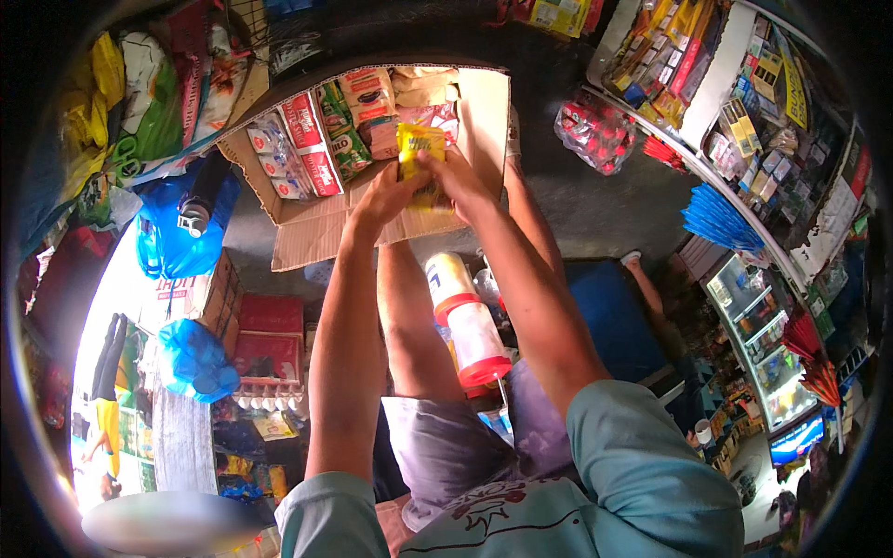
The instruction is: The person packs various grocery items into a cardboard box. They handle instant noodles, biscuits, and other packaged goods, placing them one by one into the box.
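Between both hands is a bundle of yellow seasoning sachets [421, 139], held over the near edge of an open cardboard box [485, 125]. My left hand [391, 187] grips the sachets' left side, and my right hand [457, 178] grips their right side with the thumb on top. Inside the box lie red-and-white oyster sauce packs [312, 143], green Milo packs [347, 148], brownish-red sachets [368, 94] and white-and-blue packs [278, 157]. One flap of the box folds out toward me. The lower ends of the yellow sachets are partly hidden by my fingers.
Plastic jars with red lids [478, 338] stand between my legs. To the left are a blue plastic bag [171, 230], a black bottle [202, 192], a carton and a tray of eggs [268, 402]. Shelves of small goods [767, 153] curve along the right. Another person [108, 411] is at far left.
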`<state>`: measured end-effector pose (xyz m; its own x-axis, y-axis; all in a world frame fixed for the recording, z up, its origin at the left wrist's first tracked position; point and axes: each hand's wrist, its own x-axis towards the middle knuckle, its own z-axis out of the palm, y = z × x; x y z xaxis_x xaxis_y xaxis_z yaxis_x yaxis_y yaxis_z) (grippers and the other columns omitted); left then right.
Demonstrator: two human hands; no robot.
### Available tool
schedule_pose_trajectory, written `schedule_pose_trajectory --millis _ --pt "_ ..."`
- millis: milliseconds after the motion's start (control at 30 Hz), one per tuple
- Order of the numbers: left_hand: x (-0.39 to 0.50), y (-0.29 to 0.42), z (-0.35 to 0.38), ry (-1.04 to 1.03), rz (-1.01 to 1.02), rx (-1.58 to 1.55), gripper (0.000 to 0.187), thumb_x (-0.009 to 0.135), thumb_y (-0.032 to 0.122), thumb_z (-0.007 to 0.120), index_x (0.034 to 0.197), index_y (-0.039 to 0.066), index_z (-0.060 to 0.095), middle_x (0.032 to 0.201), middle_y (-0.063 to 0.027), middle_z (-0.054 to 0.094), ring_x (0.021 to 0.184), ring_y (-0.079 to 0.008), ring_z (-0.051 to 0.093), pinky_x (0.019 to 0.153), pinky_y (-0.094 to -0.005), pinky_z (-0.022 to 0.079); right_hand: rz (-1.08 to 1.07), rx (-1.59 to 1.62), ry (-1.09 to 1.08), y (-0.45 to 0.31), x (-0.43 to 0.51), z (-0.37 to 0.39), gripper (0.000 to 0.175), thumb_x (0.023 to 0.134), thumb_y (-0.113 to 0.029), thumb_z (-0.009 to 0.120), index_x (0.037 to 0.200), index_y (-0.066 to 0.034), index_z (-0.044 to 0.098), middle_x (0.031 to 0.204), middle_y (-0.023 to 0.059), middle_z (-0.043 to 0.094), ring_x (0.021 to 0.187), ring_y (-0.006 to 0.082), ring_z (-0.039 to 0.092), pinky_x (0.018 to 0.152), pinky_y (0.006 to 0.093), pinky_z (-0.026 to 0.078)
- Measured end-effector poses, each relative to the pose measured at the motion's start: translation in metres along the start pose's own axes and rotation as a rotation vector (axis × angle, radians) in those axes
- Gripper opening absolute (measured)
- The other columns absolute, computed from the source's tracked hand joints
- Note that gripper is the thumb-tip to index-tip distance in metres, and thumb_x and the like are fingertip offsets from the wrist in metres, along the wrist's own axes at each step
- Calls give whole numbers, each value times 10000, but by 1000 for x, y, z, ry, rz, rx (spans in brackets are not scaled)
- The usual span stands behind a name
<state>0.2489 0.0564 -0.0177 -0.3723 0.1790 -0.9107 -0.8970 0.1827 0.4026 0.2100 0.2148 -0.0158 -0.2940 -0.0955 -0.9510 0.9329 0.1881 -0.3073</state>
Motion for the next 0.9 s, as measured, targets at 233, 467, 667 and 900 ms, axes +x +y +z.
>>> schedule_pose_trajectory --millis 233,467,667,900 --pt "9 -43 -20 272 -9 149 534 889 528 729 1140 56 731 1044 -174 763 1018 -332 728 874 -452 549 -75 -1054 -291 -64 53 21 738 937 -426 688 1461 42 461 1392 307 597 1281 360 617 1040 437 488" --pt "30 -58 -27 620 166 264 480 879 209 667 1316 23 592 1196 -237 676 1119 -386 646 965 -459 513 -211 -322 65 42 71 47 499 948 -256 640 1290 81 505 1166 332 664 1123 468 644 949 509 494" --pt "23 -54 -10 694 123 323 644 884 165 630 1472 -9 436 1284 -305 553 1201 -466 559 1055 -506 458 -282 -443 125 41 81 57 522 987 -308 636 1353 24 469 1222 276 661 1183 403 637 978 472 489" --pt "6 -44 -34 526 387 571 924 765 29 819 1571 129 380 1287 -176 575 1020 -308 665 867 -415 560 -400 -550 -90 19 69 37 753 810 -274 832 1390 8 444 1257 251 657 1213 376 638 1001 428 515"
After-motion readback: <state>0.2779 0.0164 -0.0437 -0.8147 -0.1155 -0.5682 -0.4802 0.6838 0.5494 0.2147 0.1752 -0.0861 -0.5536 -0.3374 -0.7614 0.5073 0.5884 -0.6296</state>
